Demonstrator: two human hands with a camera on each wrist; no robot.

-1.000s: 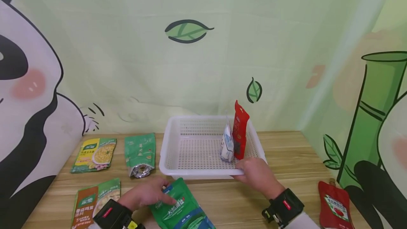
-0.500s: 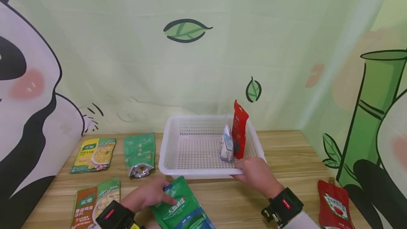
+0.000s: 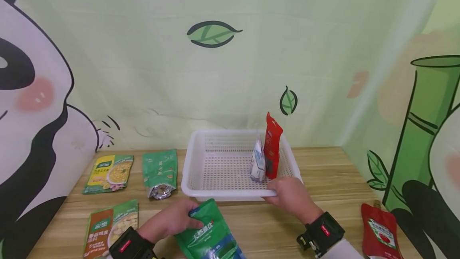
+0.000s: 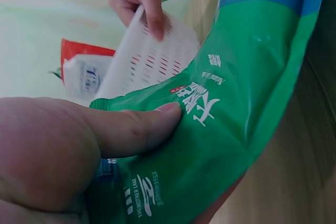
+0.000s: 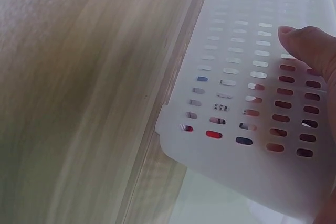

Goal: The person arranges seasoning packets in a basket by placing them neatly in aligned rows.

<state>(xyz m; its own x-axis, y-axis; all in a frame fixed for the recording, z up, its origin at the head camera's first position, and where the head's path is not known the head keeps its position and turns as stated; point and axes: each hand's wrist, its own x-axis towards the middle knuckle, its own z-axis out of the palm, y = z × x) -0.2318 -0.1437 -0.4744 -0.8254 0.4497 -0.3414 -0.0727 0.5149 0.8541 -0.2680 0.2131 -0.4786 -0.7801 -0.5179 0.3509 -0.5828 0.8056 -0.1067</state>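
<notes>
My left hand (image 3: 176, 219) pinches a green bag of salt (image 3: 212, 233) near its top corner, in front of the basket. In the left wrist view the thumb lies across the front of the salt bag (image 4: 252, 72); the fingers behind it are mostly hidden. With my right hand (image 3: 291, 197) I grip the front rim of a white perforated plastic basket (image 3: 223, 196) near its right corner. The right wrist view has the thumb pressed on the basket's outer wall (image 5: 231, 61). Inside the basket, a red packet (image 3: 272, 147) and a white-and-blue packet (image 3: 257, 163) stand upright at the right.
On the table's left lie a yellow-and-green soup packet (image 3: 109, 174), a green pouch with a silver bottom (image 3: 160, 173) and a brown-and-green soup packet (image 3: 111, 227). A red spouted ketchup pouch (image 3: 380, 229) lies at the right. A printed cloth (image 3: 143, 71) hangs close behind the basket.
My left hand and the salt bag have shifted slightly right and up. The right hand stays on the basket's rim, and the basket keeps its place.
</notes>
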